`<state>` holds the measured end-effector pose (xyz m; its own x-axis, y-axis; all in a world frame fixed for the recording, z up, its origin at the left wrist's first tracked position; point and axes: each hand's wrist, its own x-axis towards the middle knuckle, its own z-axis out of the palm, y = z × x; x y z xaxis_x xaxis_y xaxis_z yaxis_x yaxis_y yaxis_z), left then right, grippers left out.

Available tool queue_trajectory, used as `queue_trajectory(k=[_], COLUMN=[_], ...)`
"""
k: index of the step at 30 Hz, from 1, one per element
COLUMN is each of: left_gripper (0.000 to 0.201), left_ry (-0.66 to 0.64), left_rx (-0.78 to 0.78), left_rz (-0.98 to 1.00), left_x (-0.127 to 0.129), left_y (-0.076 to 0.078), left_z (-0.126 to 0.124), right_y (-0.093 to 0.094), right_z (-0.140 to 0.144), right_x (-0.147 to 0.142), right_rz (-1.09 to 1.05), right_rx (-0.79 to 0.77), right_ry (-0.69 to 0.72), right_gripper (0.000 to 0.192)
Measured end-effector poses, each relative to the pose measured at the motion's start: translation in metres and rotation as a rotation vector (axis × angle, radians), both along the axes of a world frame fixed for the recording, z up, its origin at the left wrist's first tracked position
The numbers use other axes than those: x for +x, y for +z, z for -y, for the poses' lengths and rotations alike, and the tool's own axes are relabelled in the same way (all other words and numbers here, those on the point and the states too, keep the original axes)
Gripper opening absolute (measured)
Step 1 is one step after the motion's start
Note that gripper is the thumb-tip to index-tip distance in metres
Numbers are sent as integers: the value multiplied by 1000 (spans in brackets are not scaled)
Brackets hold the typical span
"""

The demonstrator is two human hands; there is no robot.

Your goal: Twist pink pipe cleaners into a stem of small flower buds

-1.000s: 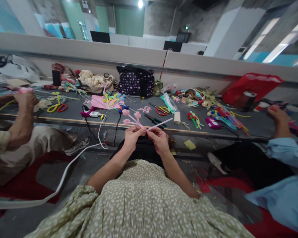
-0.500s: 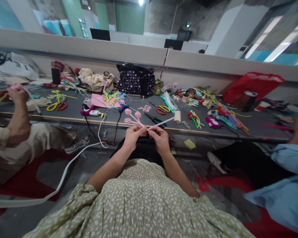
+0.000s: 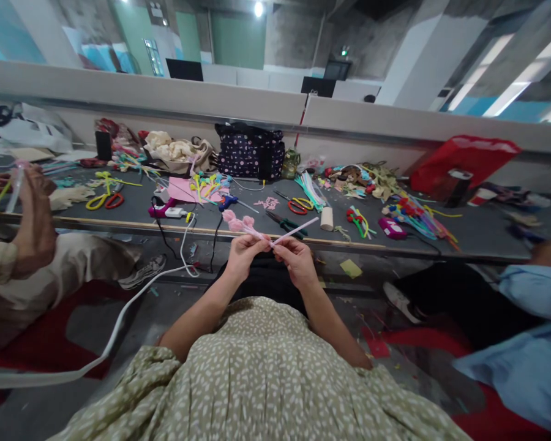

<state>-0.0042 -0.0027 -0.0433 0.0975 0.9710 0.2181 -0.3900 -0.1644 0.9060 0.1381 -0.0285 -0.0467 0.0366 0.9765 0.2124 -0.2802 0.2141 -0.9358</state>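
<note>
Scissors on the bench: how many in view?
3. Yellow-handled pair and red-handled pair side by side at the bench's left end; a red-and-yellow pair near the middle, beyond the person's hands. More may be buried in the craft clutter.

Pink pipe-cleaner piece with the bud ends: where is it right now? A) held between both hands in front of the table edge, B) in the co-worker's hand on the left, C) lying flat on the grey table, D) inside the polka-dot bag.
A: the pink pipe-cleaner piece is pinched between the left hand and the right hand, raised in front of the table edge.
</note>
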Motion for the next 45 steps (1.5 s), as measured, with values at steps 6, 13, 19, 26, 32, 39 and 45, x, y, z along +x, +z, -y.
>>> queue_trajectory(k=[6,13,19,26,32,39,45], left_gripper=[20,21,22,25,25,24,22], left_ry=[22,-17,-26,-51,-36,-23,-27], left_rx=[-1,-28,-51,-25,-25,-46,-27], left_rz=[23,52,83,52,57,88,47], left_x=[2,2,4,2,-1,0,-1], left_y=[4,4,6,8,4,9,19], left_z=[4,5,6,6,2,5,13], right_y=[4,8,12,4,3,3,11], right_z=[5,12,15,7,5,11,20], right_x=[-2,3,7,2,1,-2,2], right_rz=[121,395,638,201,23,152,404], right_rx=[143,368,533,154,43,179,410], right_ry=[-59,-219,-274,-95,27,-89,-171], right_gripper=[11,11,13,14,13,13,9])
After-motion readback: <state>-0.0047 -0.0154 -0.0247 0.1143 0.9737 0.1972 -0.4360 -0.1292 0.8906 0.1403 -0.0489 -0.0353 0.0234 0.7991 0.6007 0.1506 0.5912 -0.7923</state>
